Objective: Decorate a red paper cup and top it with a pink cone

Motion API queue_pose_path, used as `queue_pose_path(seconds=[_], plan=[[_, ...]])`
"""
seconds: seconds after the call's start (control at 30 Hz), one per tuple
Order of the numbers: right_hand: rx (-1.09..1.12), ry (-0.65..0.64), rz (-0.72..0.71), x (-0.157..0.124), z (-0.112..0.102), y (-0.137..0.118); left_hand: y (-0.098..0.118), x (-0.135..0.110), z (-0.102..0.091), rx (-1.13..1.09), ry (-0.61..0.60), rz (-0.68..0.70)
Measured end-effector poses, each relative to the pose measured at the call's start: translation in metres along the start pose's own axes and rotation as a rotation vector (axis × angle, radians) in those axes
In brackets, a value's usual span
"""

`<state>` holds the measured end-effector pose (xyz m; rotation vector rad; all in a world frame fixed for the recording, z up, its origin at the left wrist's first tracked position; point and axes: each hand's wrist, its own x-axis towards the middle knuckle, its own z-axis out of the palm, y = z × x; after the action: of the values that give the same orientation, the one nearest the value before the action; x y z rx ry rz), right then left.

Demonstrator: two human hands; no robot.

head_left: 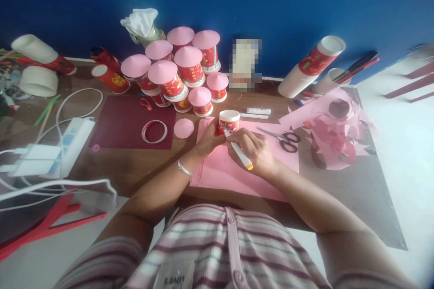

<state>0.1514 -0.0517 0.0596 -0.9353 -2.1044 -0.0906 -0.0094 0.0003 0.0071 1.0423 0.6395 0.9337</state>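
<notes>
One cup (pixel 229 123) in left hand (pixel 210 141); marker (pixel 242 155) in right (pixel 257 150).

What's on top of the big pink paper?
The scissors lie on the paper. Over it, the left hand holds a red cup and the right hand a marker; what's beneath them is hidden.

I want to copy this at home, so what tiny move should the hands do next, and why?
Perhaps one short, light stroke of the orange-ended marker on the red-and-white paper cup, because the right hand grips the marker with its tip at the cup's red side, and the left hand holds the cup.
</notes>
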Motion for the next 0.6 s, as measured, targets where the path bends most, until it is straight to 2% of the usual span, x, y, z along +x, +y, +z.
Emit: queue_pose_path(seconds=[0.6], plan=[[0.006,-0.007,0.022,-0.0009,-0.0015,-0.0001,0.0026,0.0007,0.0025,-0.032,0.04,0.004]])
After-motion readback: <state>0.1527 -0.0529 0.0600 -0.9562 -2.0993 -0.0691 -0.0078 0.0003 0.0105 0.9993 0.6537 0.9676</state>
